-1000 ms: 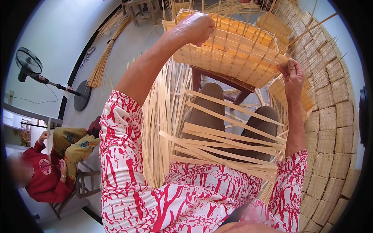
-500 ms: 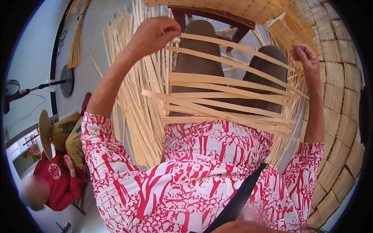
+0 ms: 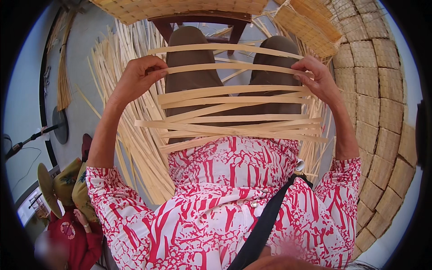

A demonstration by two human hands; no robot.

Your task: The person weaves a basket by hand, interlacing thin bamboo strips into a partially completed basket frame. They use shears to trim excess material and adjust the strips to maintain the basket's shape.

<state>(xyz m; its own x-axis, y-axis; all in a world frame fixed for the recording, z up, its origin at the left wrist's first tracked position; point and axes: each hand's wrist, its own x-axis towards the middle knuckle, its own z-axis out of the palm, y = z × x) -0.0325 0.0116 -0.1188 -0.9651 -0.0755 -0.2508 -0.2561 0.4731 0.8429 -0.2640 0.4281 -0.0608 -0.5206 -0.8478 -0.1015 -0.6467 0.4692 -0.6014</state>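
The left hand [image 3: 143, 76] and right hand [image 3: 318, 80] each pinch, between thumb and fingers, one end of a flat pale bamboo-like strip [image 3: 229, 66], held across the thighs in brown trousers [image 3: 191, 51]. Between the hands and the patterned shirt [image 3: 225, 162], more loose strips [image 3: 202, 93] lie crosswise on the lap; one single strip [image 3: 220, 47] lies just beyond the hands. The step in hand seems to be taking up this strip; the next move calls for both ends lifted evenly. Below and beside the left hand spreads a thick heap of long strips [image 3: 144, 166]. Beyond both hands, a woven panel [image 3: 189, 10] rests on a dark wooden stool [image 3: 240, 31]. Farther right of the right hand, woven pieces [image 3: 366, 112] form a tall stack.
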